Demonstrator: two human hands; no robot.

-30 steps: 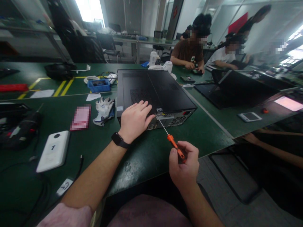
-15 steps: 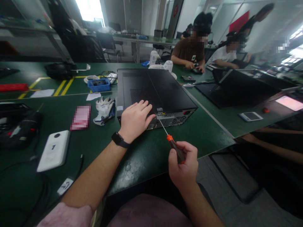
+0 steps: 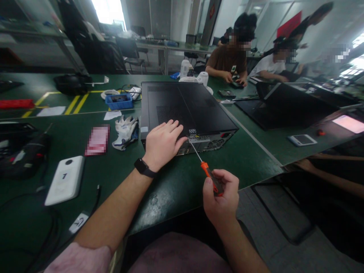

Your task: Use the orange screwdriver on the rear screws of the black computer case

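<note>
A black desktop computer case (image 3: pixel 196 106) lies on its side on the green table, its rear panel with fan grille and ports facing me. My left hand (image 3: pixel 163 142) rests palm down on the case's near edge, fingers stretched out. In my right hand (image 3: pixel 223 195) is a screwdriver (image 3: pixel 207 169) with an orange and dark handle, its fingers wrapped round the grip. The long shaft slants up and left, and its tip meets the rear panel's upper edge by my left thumb. Whatever the tip touches is too small to make out.
Left of the case lie work gloves (image 3: pixel 125 132), a pink packet (image 3: pixel 98 139), a white power bank (image 3: pixel 65 180) and a blue tray (image 3: pixel 119 101). A phone (image 3: pixel 302 140) and an opened black case (image 3: pixel 307 102) are at right. Several people sit beyond the table.
The screwdriver handle has turned in my right hand, showing more orange on its side. The tip stays at the same spot, and my left hand has not moved.
</note>
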